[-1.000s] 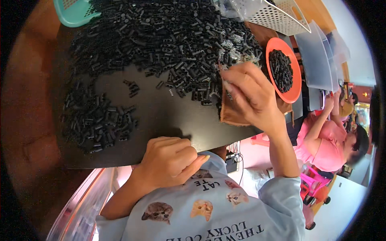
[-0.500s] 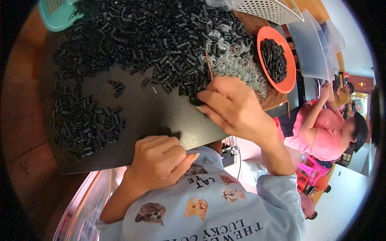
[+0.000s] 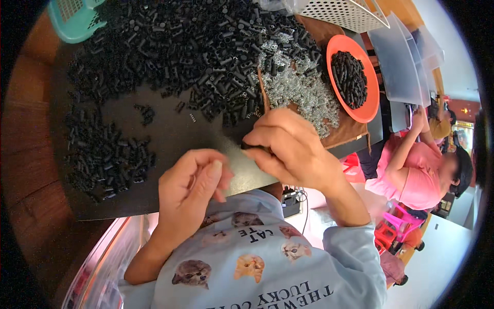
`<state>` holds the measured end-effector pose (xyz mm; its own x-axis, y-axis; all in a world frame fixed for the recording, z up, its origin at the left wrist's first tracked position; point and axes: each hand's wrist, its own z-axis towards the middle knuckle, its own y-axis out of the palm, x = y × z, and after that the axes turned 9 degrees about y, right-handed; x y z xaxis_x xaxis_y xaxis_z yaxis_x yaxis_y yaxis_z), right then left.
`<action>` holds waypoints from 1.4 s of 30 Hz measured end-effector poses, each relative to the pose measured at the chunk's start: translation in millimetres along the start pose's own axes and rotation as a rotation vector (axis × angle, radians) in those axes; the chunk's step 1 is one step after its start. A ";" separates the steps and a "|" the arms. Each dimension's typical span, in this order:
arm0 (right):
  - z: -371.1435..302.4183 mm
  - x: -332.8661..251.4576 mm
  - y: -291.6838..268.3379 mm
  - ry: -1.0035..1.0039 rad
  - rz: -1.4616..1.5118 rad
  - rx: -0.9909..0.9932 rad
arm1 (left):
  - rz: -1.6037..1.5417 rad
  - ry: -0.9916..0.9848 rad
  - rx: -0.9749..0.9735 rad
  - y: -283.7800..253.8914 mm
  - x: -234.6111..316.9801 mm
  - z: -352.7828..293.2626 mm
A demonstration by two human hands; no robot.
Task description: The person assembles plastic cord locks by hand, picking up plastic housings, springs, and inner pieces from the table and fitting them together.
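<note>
My right hand (image 3: 292, 147) is pinching a black part (image 3: 248, 147) above the worktop (image 3: 177, 131), clear of the black pile (image 3: 170, 51), while my left hand (image 3: 189, 184) is uncurling from its fist, contents unseen, freeing its fingers.

The right hand (image 3: 293, 149) is above the desk (image 3: 172, 139), its thumb and first finger pinched together, and a small dark piece (image 3: 251, 147) shows between them. To its left is the left hand (image 3: 189, 185), slightly blurred, with the fingers half curled; I cannot tell if it holds something. Just beyond the right hand, many silver springs (image 3: 301, 85) lie on a brown cloth (image 3: 351, 135), and farther to the right is an orange bowl (image 3: 374, 100) with black parts (image 3: 350, 77). A large black heap (image 3: 170, 46) spreads ahead of both hands, and a smaller black heap (image 3: 108, 159) lies left of the left hand.
</note>
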<state>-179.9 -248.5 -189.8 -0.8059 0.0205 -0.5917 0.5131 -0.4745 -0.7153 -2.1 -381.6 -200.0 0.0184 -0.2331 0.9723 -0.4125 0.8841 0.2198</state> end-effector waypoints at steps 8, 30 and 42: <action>0.5 -12.0 11.1 -0.044 0.109 0.046 | -0.323 -0.122 -0.047 6.6 -6.2 10.7; -0.1 -32.8 21.7 0.089 0.339 0.011 | -0.607 -0.119 -0.030 -8.3 -21.8 -4.0; -9.5 -31.5 23.6 0.032 0.323 0.043 | -0.258 -0.077 -0.112 -2.3 -9.7 -8.2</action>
<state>-139.6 -251.9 -191.6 -0.5935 -0.1097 -0.7973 0.7272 -0.4977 -0.4728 6.1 -378.0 -209.2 0.0387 -0.4823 0.8752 -0.2999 0.8298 0.4706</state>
